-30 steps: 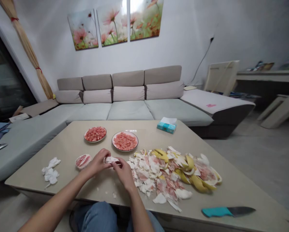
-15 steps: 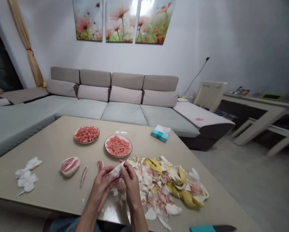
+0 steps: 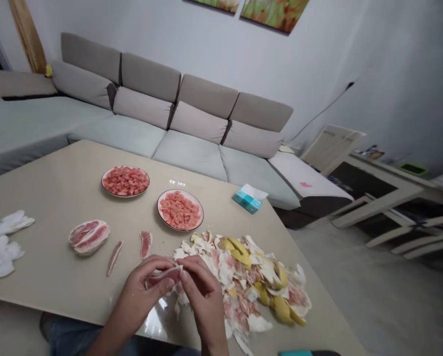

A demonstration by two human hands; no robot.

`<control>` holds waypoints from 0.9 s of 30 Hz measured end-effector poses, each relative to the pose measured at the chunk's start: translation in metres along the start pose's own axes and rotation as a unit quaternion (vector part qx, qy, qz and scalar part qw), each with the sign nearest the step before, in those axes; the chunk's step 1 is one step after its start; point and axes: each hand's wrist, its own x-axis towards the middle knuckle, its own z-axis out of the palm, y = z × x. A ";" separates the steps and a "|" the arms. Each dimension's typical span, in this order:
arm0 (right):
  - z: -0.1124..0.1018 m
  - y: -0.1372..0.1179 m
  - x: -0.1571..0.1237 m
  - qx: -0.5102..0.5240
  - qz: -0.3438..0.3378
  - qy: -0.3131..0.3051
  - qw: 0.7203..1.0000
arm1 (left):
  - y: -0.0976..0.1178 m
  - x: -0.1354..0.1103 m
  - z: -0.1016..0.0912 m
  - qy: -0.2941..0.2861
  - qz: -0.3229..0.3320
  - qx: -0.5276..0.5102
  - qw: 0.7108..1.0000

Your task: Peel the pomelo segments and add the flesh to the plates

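Note:
My left hand is closed around a pomelo segment, pink with pale membrane along its edge. At the segment's right end, my right hand pinches the white membrane between thumb and fingers. Just beyond my left hand lie another pomelo segment and a thin pomelo segment. Farther left sits a larger peeled pomelo piece. A heap of pomelo peel and membrane scraps spreads beside my right hand.
Two plates, a left plate and a right plate, hold pink pulp pieces on the table. A tissue pack stands near the far edge. White crumpled tissues lie left. A teal-handled knife shows at the bottom. The sofa stands behind.
My view has tilted and dipped, so the table things sit differently in the picture. The segment in my hands has turned, now showing pink flesh where mostly white membrane showed before.

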 end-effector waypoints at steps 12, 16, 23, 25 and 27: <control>-0.003 -0.006 -0.013 -0.200 -0.116 0.021 0.973 | 0.006 -0.001 0.004 0.131 0.227 0.217 0.940; 0.005 -0.002 -0.017 -0.155 -0.041 0.100 0.982 | 0.008 -0.003 0.009 0.133 0.208 0.173 0.953; 0.012 -0.001 -0.014 0.079 0.106 0.105 0.986 | -0.003 -0.007 0.018 0.114 0.041 -0.066 0.990; 0.009 0.000 -0.013 0.099 0.115 0.110 0.982 | -0.006 -0.005 0.018 0.112 -0.033 -0.196 0.974; 0.004 0.004 -0.012 0.100 0.115 0.138 0.979 | -0.009 -0.001 0.013 0.132 -0.085 -0.311 0.937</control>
